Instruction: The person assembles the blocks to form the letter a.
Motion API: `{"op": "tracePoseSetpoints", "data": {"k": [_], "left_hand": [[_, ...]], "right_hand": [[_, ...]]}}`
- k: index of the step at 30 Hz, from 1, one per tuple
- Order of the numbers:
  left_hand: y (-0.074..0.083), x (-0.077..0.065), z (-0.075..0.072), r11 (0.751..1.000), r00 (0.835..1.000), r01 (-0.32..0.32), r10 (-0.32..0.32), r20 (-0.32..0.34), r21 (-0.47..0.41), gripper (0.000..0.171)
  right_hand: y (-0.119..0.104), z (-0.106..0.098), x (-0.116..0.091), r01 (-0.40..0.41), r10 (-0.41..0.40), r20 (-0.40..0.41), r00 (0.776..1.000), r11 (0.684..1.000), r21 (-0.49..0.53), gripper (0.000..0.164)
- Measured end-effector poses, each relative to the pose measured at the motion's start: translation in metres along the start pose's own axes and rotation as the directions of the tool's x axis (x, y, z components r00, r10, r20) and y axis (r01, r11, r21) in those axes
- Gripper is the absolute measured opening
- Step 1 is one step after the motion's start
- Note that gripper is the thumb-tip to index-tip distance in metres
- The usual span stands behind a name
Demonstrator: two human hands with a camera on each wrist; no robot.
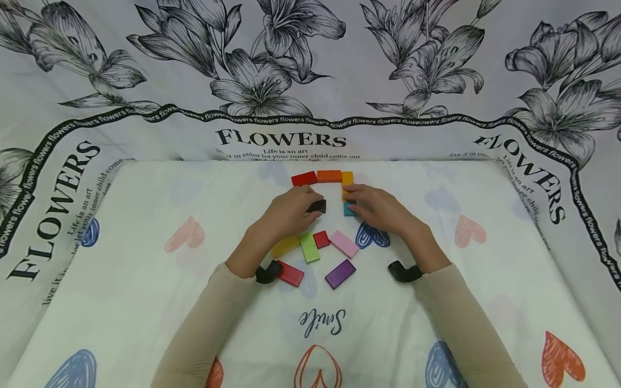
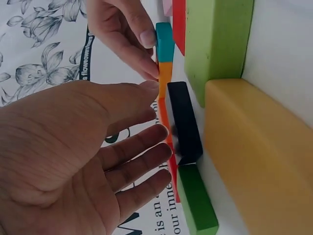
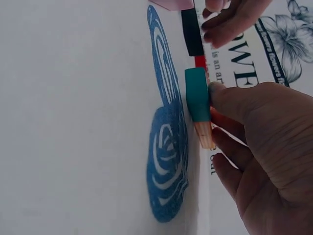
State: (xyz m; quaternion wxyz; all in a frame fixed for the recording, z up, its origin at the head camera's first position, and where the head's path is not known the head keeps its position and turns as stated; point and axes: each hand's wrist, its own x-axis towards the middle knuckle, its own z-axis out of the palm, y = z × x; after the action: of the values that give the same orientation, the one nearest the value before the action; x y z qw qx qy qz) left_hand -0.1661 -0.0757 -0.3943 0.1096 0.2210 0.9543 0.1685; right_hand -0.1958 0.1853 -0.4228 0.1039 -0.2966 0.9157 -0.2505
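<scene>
My left hand (image 1: 288, 213) is beside a black block (image 1: 318, 206), its fingers spread and slightly bent. In the left wrist view the fingertips lie next to that block; whether they touch it I cannot tell. A green block (image 2: 196, 198) sits at the black block's end, hidden under the hand in the head view. My right hand (image 1: 383, 209) has its thumb against a teal block (image 3: 197, 95) and its fingers by the yellow-orange block (image 1: 347, 178) adjoining it. An orange block (image 1: 329, 176) and a red block (image 1: 304, 178) continue from there in a bent row.
Nearer me lie a yellow block (image 1: 285, 247), a light green block (image 1: 309, 248), a small red block (image 1: 321, 239), a pink block (image 1: 344, 244), a purple block (image 1: 340, 274) and a longer red block (image 1: 291, 274). The heart-printed white cloth (image 1: 145, 302) is beneath them.
</scene>
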Motion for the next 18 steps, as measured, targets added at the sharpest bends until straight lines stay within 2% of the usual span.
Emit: {"op": "tracePoseSetpoints", "data": {"k": [5,8,12,18], "left_hand": [[-0.001,-0.001,-0.011,1.000,0.999,-0.005,0.005,-0.035,-0.018,0.047],[-0.003,-0.004,-0.014,0.999,1.000,0.002,-0.003,-0.030,-0.035,0.046],[-0.003,-0.004,-0.012,0.999,1.000,-0.004,0.004,0.005,-0.040,0.045],[0.000,0.000,-0.003,0.998,0.999,-0.040,0.041,0.013,-0.043,0.042]], "right_hand": [[0.000,-0.004,0.006,0.013,-0.013,-0.012,1.000,1.000,0.015,0.041],[-0.002,-0.002,0.011,0.025,-0.025,-0.006,1.000,0.999,0.035,0.039],[-0.002,0.000,0.011,0.005,-0.005,0.022,1.000,0.999,0.032,0.037],[0.000,-0.002,0.005,-0.016,0.016,0.007,1.000,0.999,0.028,0.038]]}}
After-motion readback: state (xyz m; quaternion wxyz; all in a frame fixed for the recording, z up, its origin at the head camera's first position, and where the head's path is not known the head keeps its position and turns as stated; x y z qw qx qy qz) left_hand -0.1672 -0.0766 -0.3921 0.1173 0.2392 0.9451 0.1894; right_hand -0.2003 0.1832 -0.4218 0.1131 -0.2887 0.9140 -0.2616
